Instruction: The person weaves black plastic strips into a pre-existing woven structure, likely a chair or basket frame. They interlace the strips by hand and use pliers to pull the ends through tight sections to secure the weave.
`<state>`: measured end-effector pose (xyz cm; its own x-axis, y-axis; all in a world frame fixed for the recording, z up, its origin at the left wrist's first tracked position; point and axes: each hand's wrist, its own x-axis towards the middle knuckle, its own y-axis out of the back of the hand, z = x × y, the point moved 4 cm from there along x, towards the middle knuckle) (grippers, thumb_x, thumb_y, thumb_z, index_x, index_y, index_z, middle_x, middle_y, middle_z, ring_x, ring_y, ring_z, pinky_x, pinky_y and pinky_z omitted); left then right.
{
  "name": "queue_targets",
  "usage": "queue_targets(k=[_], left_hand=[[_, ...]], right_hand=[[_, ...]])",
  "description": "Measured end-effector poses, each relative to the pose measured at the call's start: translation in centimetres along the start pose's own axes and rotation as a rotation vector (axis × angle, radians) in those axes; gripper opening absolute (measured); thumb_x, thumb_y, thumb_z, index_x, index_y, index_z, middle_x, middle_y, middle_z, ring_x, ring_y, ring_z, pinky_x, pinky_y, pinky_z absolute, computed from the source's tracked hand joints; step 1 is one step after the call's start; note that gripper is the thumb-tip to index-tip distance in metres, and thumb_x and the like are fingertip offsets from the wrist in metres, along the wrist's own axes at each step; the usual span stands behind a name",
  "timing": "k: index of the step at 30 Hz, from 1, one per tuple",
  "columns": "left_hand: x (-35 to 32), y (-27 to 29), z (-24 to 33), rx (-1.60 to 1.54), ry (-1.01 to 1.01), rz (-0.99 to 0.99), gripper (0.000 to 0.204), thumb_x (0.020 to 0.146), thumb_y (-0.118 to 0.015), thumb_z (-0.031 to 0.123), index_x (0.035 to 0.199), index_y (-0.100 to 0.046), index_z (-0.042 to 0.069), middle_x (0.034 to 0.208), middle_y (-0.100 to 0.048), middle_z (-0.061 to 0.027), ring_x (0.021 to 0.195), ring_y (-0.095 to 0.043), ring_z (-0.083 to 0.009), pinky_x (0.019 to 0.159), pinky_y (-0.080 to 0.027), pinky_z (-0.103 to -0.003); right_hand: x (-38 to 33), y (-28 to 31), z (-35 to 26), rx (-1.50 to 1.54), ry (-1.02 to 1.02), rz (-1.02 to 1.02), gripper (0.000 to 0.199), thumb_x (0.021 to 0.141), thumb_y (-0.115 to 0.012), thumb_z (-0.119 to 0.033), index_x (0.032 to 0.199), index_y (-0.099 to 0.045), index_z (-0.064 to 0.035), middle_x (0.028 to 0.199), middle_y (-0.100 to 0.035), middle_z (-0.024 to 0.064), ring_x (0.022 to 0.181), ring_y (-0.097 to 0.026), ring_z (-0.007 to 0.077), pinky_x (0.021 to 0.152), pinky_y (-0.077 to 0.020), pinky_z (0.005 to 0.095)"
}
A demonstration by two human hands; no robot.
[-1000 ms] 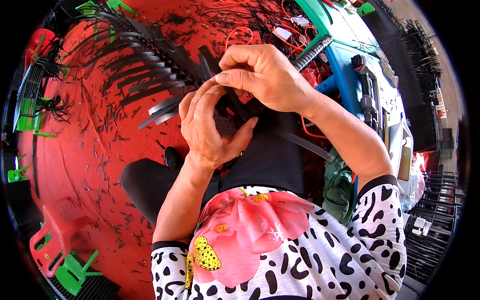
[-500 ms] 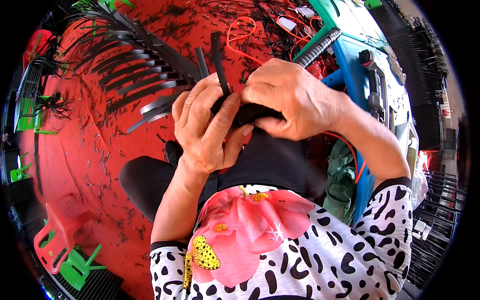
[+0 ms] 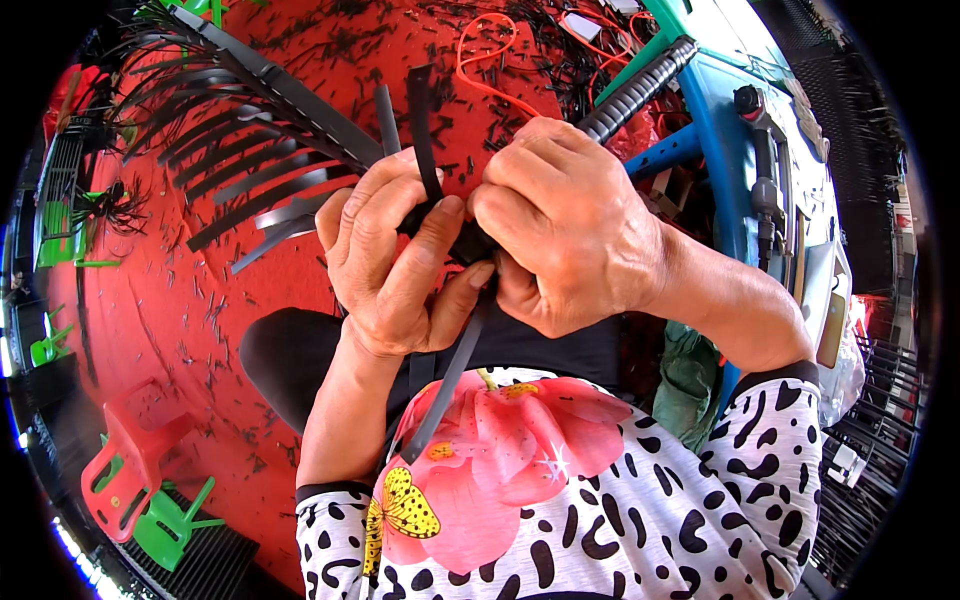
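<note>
Both my hands are closed close together on a dark piece of black strip work in front of my lap. My left hand (image 3: 385, 260) pinches it between thumb and fingers, with a flat black strip (image 3: 423, 130) standing up between them. My right hand (image 3: 575, 225) is a fist against the piece; its fingertips are mostly hidden. Below the hands a loose strip end (image 3: 445, 395) hangs across my shirt. A flat black bar (image 3: 300, 105) with a row of curved strips (image 3: 230, 170) runs to the upper left. Behind my right hand rises a ridged, wrapped black bar (image 3: 640, 92); its join is hidden.
Black strip scraps litter the red floor (image 3: 200, 300). A blue and white table (image 3: 715, 150) at the right bears a dark tool (image 3: 765, 170). Nearby are an orange cable (image 3: 460, 60) and a green bag (image 3: 685, 375). A red chair (image 3: 125, 460) and green chair (image 3: 170, 525) are lower left.
My right hand has turned and closed into a fist. A strip end now hangs below the hands over my shirt. The left hand and the strip fan have shifted slightly left.
</note>
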<state>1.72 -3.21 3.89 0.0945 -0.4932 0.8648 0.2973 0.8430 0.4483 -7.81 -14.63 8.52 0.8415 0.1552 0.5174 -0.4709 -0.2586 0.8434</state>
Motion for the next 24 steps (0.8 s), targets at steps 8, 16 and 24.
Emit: queue_targets(k=[8, 16, 24], left_hand=[[0.6, -0.1, 0.2, -0.002, -0.023, 0.023, 0.038, 0.069, -0.073, 0.027, 0.095, -0.065, 0.000, 0.101, -0.058, -0.0137, 0.090, -0.064, -0.0323, 0.078, -0.041, -0.038], [0.7, -0.3, 0.0, 0.004, 0.006, 0.080, 0.037, 0.068, -0.074, 0.029, 0.092, -0.065, 0.003, 0.101, -0.059, -0.0111, 0.094, -0.063, -0.0288, 0.082, -0.038, -0.037], [0.3, -0.2, -0.1, 0.026, 0.021, 0.070, 0.043, 0.057, -0.080, 0.024, 0.093, -0.064, 0.007, 0.102, -0.057, -0.0087, 0.097, -0.062, -0.0273, 0.083, -0.038, -0.037]], right_hand=[[-0.4, 0.3, 0.4, -0.014, 0.001, 0.019, 0.029, 0.056, -0.069, -0.021, 0.077, -0.059, -0.0044, 0.076, -0.053, 0.0084, 0.067, -0.057, 0.0255, 0.070, -0.0449, 0.0374], [-0.8, 1.2, 1.3, 0.128, 0.022, -0.012, 0.033, 0.072, -0.072, -0.025, 0.092, -0.058, -0.0032, 0.086, -0.057, 0.0117, 0.081, -0.058, 0.0317, 0.080, -0.0447, 0.0418], [0.7, 0.8, 2.3, 0.133, 0.071, -0.448, 0.042, 0.085, -0.062, -0.047, 0.089, -0.056, -0.0054, 0.080, -0.058, 0.0101, 0.081, -0.061, 0.0319, 0.071, -0.0481, 0.0424]])
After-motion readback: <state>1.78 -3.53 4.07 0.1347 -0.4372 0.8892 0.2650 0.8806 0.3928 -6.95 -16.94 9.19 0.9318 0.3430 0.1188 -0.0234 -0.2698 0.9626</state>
